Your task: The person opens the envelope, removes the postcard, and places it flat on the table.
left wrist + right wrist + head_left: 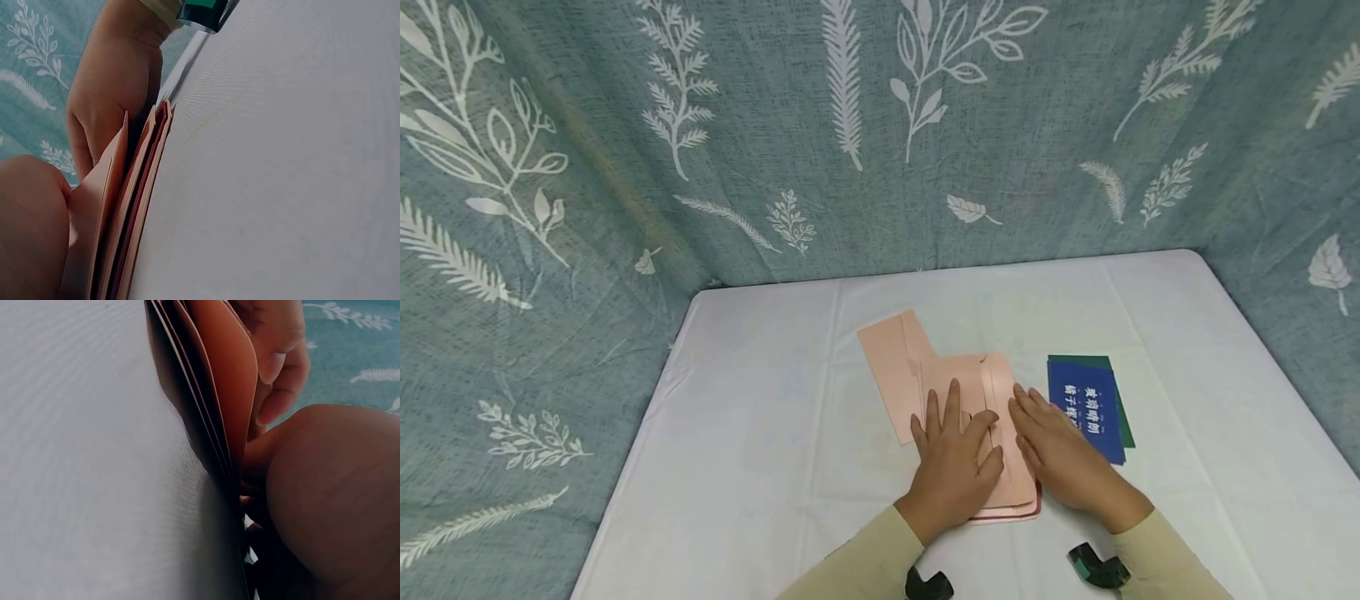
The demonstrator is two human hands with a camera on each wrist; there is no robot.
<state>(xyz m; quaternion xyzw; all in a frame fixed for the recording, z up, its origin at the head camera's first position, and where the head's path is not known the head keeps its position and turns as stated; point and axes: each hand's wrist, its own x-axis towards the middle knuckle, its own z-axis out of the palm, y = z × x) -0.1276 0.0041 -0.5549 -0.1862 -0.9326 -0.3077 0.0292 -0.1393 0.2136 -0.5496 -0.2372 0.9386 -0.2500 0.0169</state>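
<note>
A pale pink envelope [951,371] lies on top of a small stack, its flap along the right side. My left hand [955,475] rests on it with fingers spread. Straight fingers of my right hand [1063,454] press along the flap's right edge. Under the top envelope, the left wrist view shows more pink layers and a dark red edge [145,187]. The envelope's near corner [115,147] stands lifted from the layers below. Another pink envelope [887,367] lies partly under the stack at the left.
Right of the stack, a blue card [1086,396] with white characters overlaps a dark green card [1126,429]. A white cloth [760,417] covers the table. Leaf-patterned blue-green curtains [865,208] hang behind it and at both sides. Black wrist devices [1099,568] show near the sleeves.
</note>
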